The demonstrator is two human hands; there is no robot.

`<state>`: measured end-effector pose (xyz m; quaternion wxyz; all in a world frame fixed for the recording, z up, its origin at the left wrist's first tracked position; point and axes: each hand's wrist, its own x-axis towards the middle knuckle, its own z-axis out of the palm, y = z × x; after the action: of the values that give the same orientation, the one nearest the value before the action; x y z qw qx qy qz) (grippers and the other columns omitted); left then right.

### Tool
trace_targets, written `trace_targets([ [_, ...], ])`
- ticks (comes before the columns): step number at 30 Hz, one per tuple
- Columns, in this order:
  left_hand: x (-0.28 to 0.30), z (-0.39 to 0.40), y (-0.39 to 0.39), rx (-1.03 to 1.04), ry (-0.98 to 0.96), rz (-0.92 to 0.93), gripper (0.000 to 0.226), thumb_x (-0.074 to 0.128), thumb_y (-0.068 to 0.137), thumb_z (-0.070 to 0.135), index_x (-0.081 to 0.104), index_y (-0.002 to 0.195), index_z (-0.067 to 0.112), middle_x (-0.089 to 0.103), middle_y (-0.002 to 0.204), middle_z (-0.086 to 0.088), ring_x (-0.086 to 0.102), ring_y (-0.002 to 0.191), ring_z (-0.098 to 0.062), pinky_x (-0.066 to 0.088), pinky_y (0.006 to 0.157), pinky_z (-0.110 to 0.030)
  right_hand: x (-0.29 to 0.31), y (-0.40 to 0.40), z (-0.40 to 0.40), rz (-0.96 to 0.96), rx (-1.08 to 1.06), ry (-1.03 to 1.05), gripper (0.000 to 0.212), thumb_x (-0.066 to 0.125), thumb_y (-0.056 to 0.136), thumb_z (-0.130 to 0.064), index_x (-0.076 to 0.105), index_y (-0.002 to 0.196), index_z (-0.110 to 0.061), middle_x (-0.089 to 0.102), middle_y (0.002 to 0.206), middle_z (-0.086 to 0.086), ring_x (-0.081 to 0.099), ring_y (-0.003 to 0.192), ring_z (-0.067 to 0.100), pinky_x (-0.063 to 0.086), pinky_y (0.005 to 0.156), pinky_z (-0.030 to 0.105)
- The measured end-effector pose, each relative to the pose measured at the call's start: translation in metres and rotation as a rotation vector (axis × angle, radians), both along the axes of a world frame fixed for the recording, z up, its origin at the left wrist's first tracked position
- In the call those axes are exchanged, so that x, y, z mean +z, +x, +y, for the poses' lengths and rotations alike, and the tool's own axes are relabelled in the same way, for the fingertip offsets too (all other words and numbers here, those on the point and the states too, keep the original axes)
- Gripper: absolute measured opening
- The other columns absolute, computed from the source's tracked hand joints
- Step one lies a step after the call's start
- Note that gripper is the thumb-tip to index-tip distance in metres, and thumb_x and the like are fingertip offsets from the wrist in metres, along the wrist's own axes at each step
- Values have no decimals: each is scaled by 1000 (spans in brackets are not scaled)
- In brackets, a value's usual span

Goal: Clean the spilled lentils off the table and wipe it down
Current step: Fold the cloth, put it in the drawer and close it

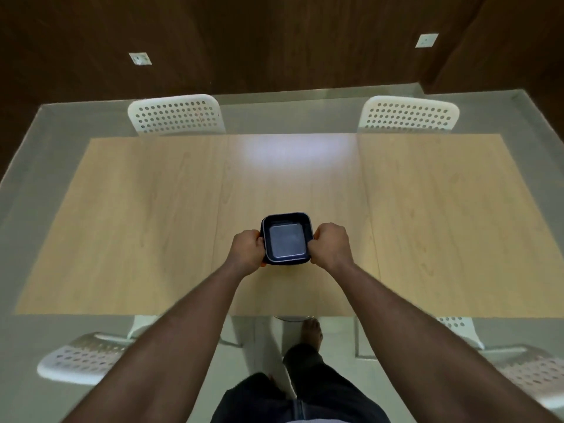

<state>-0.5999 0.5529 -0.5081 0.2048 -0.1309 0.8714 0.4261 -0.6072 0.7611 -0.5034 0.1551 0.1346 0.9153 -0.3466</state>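
Left hand (247, 251) and right hand (330, 246) clamp curled fingers on a black container (287, 239) between them — bare wooden table (152, 227) around, white chairs (177, 115) beyond the fingers

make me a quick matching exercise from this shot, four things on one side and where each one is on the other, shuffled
Things
1. black square plastic container
2. left hand
3. right hand
4. white perforated plastic chairs

Places
A. pushed in along the far edge of the light wooden table
B. gripping the container's right side
C. between both hands, over the table's near middle
D. gripping the container's left side

Pairs: 1-C, 2-D, 3-B, 4-A
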Motion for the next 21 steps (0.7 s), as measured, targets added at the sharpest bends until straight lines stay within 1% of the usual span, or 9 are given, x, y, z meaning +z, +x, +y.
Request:
trace_targets([
  [2,-3,1,-20,15,-23,-7,28,43,103,5,66,92,-8,73,81,-23,71,65,-30,49,45,-23,-5,-20,2,5,-9,-25,4,66,77,-3,66,74,-6,68,69,8,70,59,26,63,55,47],
  [6,-13,-4,-52,26,-114,-9,27,44,104,6,61,84,-2,68,82,-21,69,67,-33,49,46,-29,-8,-55,5,14,-33,-53,7,68,78,-2,68,73,-7,69,67,8,71,58,25,64,55,48],
  [7,-16,-6,-59,30,-142,-11,27,45,103,6,60,81,0,67,81,-21,68,68,-34,53,49,-33,-8,-63,7,12,-45,-56,8,69,80,-2,68,73,-8,70,67,8,72,59,25,64,56,47],
  [10,-26,-17,-78,36,-207,-34,24,47,100,5,60,81,-2,66,81,-21,69,75,-40,62,66,-50,-9,-83,15,6,-98,-60,10,69,81,0,69,75,-8,71,68,9,73,57,25,64,54,46],
  [12,-33,-23,-89,17,-234,-53,24,47,100,3,60,80,-2,65,81,-21,69,77,-40,62,69,-53,-10,-93,22,-5,-150,-64,12,68,83,2,68,75,-6,71,69,12,73,55,26,64,52,46],
  [15,-39,-29,-100,8,-241,-70,22,48,98,2,58,79,0,61,78,-15,68,80,-40,63,70,-54,-13,-102,32,-37,-190,-49,14,68,85,3,67,74,-4,71,69,15,73,55,28,64,52,46],
  [17,-46,-34,-108,18,-249,-80,21,47,98,3,59,81,-1,61,80,-14,67,82,-39,63,71,-52,-21,-109,36,-52,-205,-33,11,66,82,4,67,73,-2,70,67,15,72,53,29,63,52,49],
  [19,-49,-36,-112,33,-254,-70,20,47,97,2,59,82,-1,60,79,-12,65,81,-37,60,65,-44,-31,-113,41,-69,-212,-15,7,63,77,3,66,72,0,69,65,16,72,55,32,62,52,52],
  [21,-47,-34,-115,39,-254,-36,16,48,97,2,60,86,0,59,80,-8,61,81,-31,45,55,-32,-41,-115,47,-82,-219,-4,6,61,74,3,66,71,1,69,64,16,72,57,34,62,53,54],
])
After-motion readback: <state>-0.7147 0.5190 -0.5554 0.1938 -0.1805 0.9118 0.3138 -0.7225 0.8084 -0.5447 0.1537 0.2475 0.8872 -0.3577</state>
